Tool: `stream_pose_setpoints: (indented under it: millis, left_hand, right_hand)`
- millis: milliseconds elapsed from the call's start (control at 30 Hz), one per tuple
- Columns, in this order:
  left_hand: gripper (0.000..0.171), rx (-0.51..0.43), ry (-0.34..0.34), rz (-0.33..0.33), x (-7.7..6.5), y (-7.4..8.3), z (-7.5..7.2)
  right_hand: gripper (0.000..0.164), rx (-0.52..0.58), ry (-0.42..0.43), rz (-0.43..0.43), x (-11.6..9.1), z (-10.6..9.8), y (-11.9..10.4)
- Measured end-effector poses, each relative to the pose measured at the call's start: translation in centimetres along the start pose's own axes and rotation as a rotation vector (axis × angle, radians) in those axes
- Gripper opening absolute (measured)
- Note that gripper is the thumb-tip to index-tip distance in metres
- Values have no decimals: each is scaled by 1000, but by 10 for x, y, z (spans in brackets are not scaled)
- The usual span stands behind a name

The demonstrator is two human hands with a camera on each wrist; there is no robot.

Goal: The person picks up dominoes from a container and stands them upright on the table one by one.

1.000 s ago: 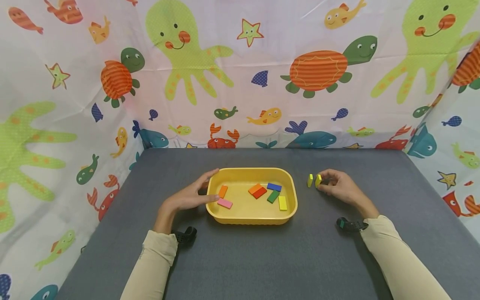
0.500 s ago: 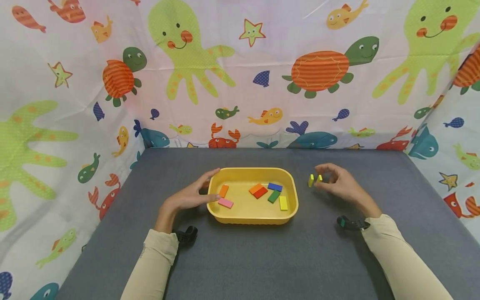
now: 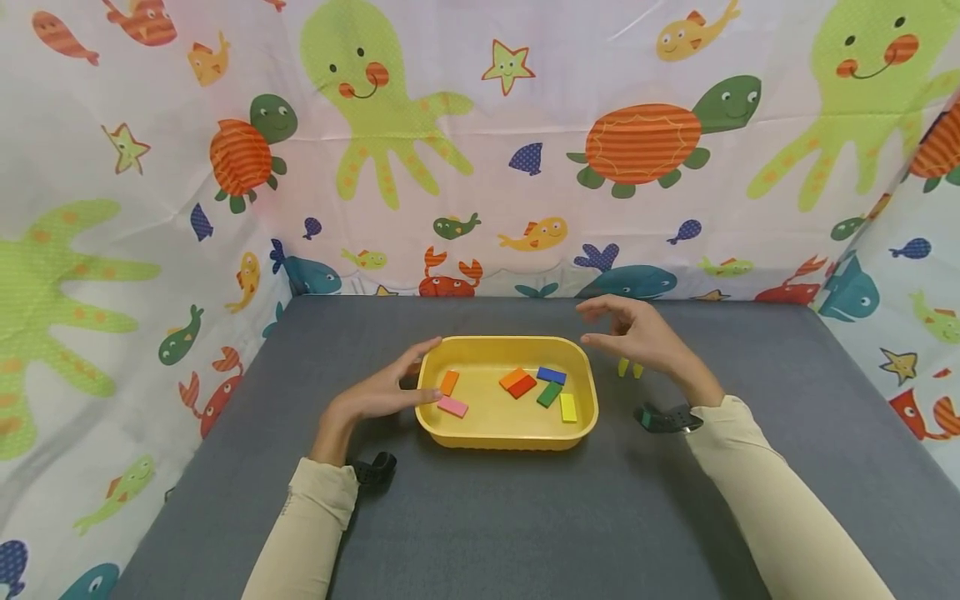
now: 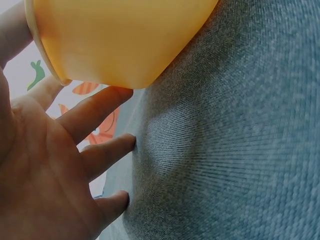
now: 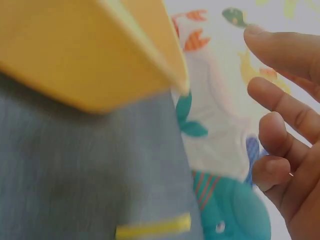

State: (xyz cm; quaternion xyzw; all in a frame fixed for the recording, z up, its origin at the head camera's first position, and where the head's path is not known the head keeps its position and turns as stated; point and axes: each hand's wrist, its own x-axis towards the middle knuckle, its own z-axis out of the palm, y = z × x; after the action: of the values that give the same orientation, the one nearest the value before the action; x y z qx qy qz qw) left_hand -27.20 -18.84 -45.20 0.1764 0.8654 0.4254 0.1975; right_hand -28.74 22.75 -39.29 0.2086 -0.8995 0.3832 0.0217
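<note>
A yellow plastic tray [image 3: 495, 425] holds several small flat blocks. My left hand [image 3: 386, 390] rests at its left end, thumb across the rim and fingers spread along the outer wall. Inside lie an orange block [image 3: 449, 382], a pink block [image 3: 453, 407], a second orange block [image 3: 513, 378], a red block [image 3: 522, 386], a blue block [image 3: 551, 376], a green block [image 3: 550, 394] and a yellow block [image 3: 568, 407]. Above the tray's right rim, my right hand [image 3: 637, 333] holds nothing, its fingers loosely bent. Two upright yellow blocks [image 3: 622, 367] stand below it, partly hidden.
The tray stands on a dark grey cloth-covered table [image 3: 510, 517]. A white curtain [image 3: 517, 200] printed with sea animals hangs behind the table and along both sides.
My right hand has let go of the right-hand upright yellow block, risen, and moved left toward the tray. The two yellow blocks stay standing. My left hand keeps its place on the tray.
</note>
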Motion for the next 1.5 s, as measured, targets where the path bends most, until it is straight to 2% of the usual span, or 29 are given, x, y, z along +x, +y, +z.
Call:
stream_pose_setpoints:
  millis: [133,433,633,767,900,1100,1500]
  left_hand:
    - [84,1,0,-4,0,0,-1]
    - [84,-5,3,3,1,0,-1]
    - [83,-10,6,-2,0,-1,0]
    - [83,-10,2,4,0,-3,0]
    - [83,-8,-2,15,1,-4,0]
    - [82,-14,-3,12,1,-4,-1]
    - [84,-6,-11,12,0,0,-2]
  right_hand:
    - [39,33,-64,-43,14,10,-16]
    - [31,84,-236,-49,35,38,-35]
    - [34,39,-396,-91,42,58,-41]
    - [36,-57,-470,-75,44,68,-42]
    - [38,-151,-503,-2,44,73,-43]
    - [40,-195,-523,93,45,77,-48]
    - [36,-145,-528,26,54,100,-52]
